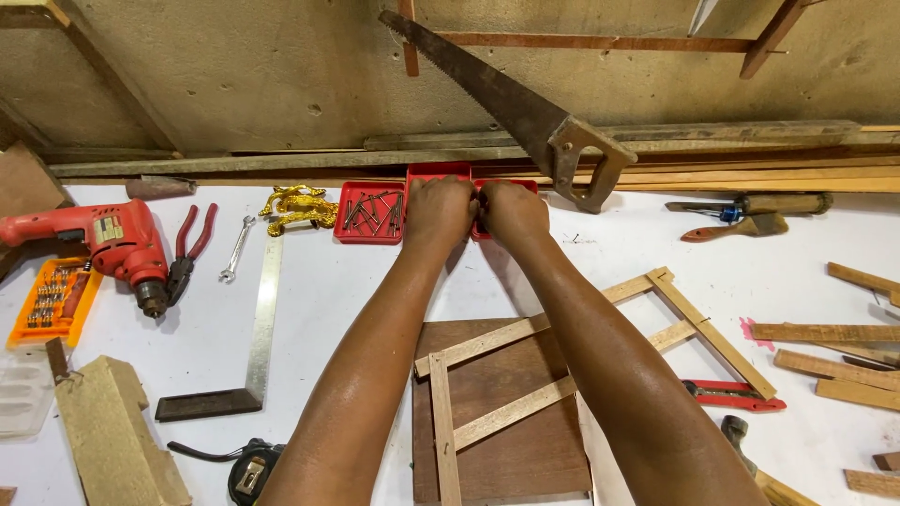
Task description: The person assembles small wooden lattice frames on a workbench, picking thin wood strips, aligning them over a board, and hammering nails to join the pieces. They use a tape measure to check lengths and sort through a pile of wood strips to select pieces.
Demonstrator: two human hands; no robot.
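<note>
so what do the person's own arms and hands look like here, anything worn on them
Both arms are bare as far as the view shows, with no sleeves. The left hand and right hand wear no gloves, and no watch, bracelet or ring shows. The forearms have a slight sheen.

A single head-worn camera looks steeply down and forward over the white worktop (328, 290), toward the wall (281, 75) at its far edge. It sits close: both forearms fill the lower frame, reaching away from the lens. The near worktop edge is cut off, probably just below view.
</note>
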